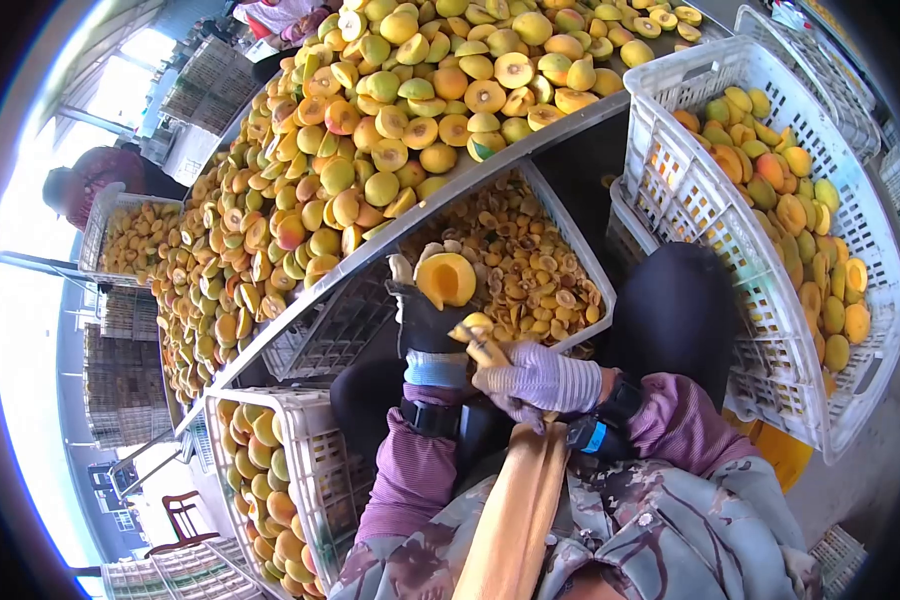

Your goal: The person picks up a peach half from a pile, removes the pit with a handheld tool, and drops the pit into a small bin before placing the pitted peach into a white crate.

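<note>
My left hand [420, 312], in a dark glove with pale fingertips, is closed around a yellow peach half [446, 279]. Its cut face is turned up and shows a smooth hollow with no stone in it. Just below and to the right, my right hand [542, 380], in a white and lilac knit glove, grips a small pitting tool [484, 347] with a tan handle. Something yellow, perhaps fruit flesh, covers the tool's tip, which is apart from the peach half. Beneath both hands a crate [577, 235] holds many stones and fruit scraps.
Halved peaches [380, 130] are heaped on a metal-edged table [570, 122] ahead. White crates of peach halves stand at right [660, 190] and lower left [315, 440]. Another person [110, 185] is at the far left, near stacked crates [125, 390].
</note>
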### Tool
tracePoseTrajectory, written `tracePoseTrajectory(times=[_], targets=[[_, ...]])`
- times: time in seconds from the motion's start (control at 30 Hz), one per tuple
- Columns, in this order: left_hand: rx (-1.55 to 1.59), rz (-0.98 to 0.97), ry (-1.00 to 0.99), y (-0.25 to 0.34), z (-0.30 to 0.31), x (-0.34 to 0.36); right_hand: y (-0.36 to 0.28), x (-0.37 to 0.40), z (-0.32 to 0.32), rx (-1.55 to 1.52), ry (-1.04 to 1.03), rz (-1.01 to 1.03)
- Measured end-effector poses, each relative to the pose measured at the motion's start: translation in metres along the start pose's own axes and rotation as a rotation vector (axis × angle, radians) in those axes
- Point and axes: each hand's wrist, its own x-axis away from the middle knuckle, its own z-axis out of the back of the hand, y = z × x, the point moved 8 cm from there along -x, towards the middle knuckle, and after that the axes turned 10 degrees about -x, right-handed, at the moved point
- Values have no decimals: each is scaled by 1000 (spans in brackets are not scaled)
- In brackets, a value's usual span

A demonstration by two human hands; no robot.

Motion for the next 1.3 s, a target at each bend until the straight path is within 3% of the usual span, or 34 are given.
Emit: tracePoseTrajectory(times=[0.03,0.07,0.13,0.17,0.2,0.27,0.3,0.33,0.4,0.43,0.47,0.5,0.53,0.6,0.67,0.73,0.8,0.87,0.9,0.93,1.0,1.03,1.07,1.13,1.17,1.23,1.27,1.3], targets=[[-28,13,134,-5,8,2,7,-4,-6,-149,-89,-22],[-29,13,137,-6,11,5,16,-7,0,-150,-91,-24],[-221,-104,154,4,14,2,31,-19,41,-506,136,94],[-339,-235,205,19,6,4,64,-28,86,-352,579,32],[-354,-326,238,31,14,0,134,-56,117,-808,597,-98],[-312,-310,276,43,33,-7,73,-26,71,-215,548,5],[-842,-576,294,67,14,-2,71,-25,70,-213,543,6],[-843,-587,291,68,9,1,65,-23,74,-257,564,54],[-1946,-734,626,77,-46,22,52,-24,77,-295,575,115],[-1919,-809,492,72,-75,10,52,-25,77,-326,593,95],[-1759,-945,230,56,-85,-6,53,-25,78,-355,612,70],[-2149,-1141,95,42,-138,-5,51,-29,79,-367,594,99],[-2147,-1151,98,44,-168,-9,50,-30,80,-362,591,105],[-598,-175,-345,20,-182,-49,39,-26,88,-403,597,237],[-1167,-465,-203,50,-148,-87,33,-16,92,-382,666,170],[-2191,-628,333,96,-112,-110,31,-10,96,-441,652,250],[-2534,-279,426,115,-44,-143,27,-9,97,-408,676,249],[-2770,-205,382,116,-8,-152,25,-9,92,-342,695,162],[-2700,-221,329,117,-11,-148,20,-10,88,-226,657,139],[-2543,-422,313,122,-9,-143,18,-8,89,-235,661,134],[-2001,-519,143,128,-8,-124,-7,-5,82,6,563,301],[-1576,-190,33,113,3,-117,-17,-3,80,15,525,367],[-1142,-148,-82,95,-16,-90,-17,-5,82,-2,533,357],[-809,5,-265,64,-13,-53,-23,-8,83,7,556,429],[-753,20,-263,50,-13,-34,-21,-12,83,-4,564,417],[-615,27,-288,18,-25,-9,-53,3,61,622,657,836],[-1289,-271,-206,13,-23,0,-51,6,58,621,662,824],[-888,-42,-170,4,-11,2,-46,4,50,790,659,667]])
